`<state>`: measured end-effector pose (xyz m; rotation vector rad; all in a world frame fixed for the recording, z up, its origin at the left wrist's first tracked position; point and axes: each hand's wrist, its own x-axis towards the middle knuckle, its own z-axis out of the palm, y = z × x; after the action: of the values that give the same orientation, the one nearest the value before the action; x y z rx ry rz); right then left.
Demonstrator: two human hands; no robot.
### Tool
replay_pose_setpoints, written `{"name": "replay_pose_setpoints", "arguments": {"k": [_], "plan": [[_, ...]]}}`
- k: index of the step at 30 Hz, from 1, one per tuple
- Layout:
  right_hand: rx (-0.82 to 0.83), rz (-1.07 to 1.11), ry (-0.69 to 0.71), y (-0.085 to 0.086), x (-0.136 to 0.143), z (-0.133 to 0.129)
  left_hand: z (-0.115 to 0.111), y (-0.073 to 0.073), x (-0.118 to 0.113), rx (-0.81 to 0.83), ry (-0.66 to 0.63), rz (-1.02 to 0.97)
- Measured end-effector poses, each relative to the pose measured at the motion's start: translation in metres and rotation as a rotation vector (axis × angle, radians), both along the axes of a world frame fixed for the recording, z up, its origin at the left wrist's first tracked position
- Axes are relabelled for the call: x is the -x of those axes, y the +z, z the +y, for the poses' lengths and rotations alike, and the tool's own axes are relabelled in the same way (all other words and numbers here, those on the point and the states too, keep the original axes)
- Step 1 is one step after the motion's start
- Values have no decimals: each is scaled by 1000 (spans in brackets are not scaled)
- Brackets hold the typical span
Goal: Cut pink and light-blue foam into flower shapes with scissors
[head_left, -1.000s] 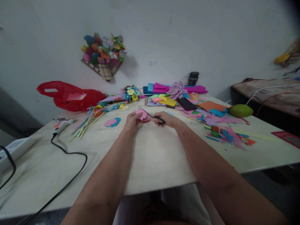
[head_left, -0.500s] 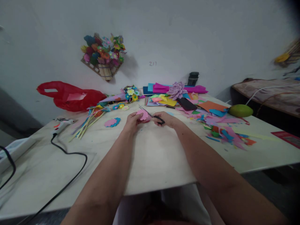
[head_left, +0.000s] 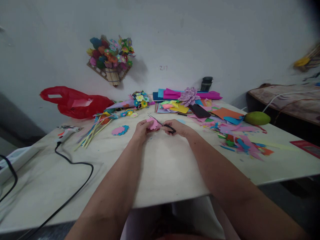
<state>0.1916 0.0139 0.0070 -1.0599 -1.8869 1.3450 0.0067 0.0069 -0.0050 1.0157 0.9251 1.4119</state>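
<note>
Over the table (head_left: 160, 166), left hand (head_left: 141, 129) pinching pink paper flower (head_left: 153, 124), right hand (head_left: 178, 128) gripping scissors (head_left: 163, 125)

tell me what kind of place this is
Probably a home craft corner: a table strewn with coloured paper scraps, a glue gun, and a paper-flower bouquet hung on the wall.

Matt pink paper flower cutout (head_left: 153, 124) meets thin metal scissors (head_left: 162, 123) with glossy black plastic handles, on a pale, smooth, matt table (head_left: 162, 166). Beside them lie matt coloured paper scraps (head_left: 240, 141), a glossy, crinkled red plastic bag (head_left: 75, 101) and a smooth black rubbery cable (head_left: 72, 173).
</note>
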Motion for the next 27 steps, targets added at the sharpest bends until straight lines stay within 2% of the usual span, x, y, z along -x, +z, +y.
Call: {"name": "replay_pose_setpoints", "arguments": {"k": [12, 19, 27], "plan": [[75, 0, -30, 6, 5, -7, 0, -3, 0, -34, -40, 4], [63, 5, -68, 6, 8, -9, 3, -6, 2, -30, -61, 45], [46, 24, -65, 5, 8, -8, 1, -2, -1, -6, -57, 6]]}}
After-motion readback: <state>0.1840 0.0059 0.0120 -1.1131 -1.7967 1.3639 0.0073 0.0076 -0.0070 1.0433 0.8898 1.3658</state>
